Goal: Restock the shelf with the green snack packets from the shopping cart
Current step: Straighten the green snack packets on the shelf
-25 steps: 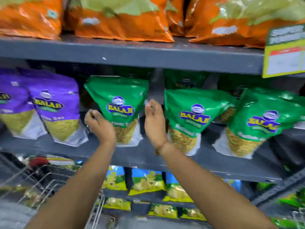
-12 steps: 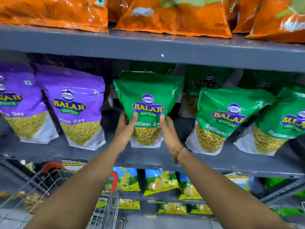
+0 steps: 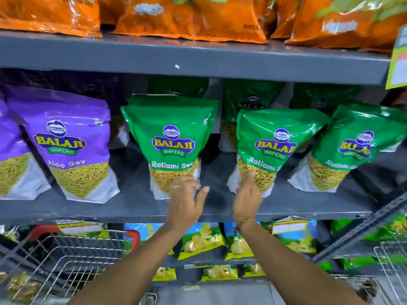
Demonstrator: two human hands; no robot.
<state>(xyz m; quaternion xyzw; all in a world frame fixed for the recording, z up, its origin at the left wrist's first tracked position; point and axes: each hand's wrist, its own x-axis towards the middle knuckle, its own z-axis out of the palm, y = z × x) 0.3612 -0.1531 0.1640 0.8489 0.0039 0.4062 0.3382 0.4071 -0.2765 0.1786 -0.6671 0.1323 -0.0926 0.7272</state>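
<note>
A green snack packet stands upright on the grey middle shelf. Two more green packets lean to its right, and further ones stand behind in shadow. My left hand is in front of the first packet's lower edge, fingers spread, holding nothing. Between the first and second packets my right hand is raised with fingers apart, its fingertips near the second packet's bottom. The wire shopping cart with red handle ends is at the lower left.
Purple packets stand left of the green ones. Orange bags fill the top shelf. Blue and yellow chip bags sit on the lower shelves. A yellow price tag hangs at the right. A second wire basket shows at the lower right.
Both hands have let go of the green packet, which stays standing on the shelf. They have dropped lower and shifted to the right, fingers opening.
</note>
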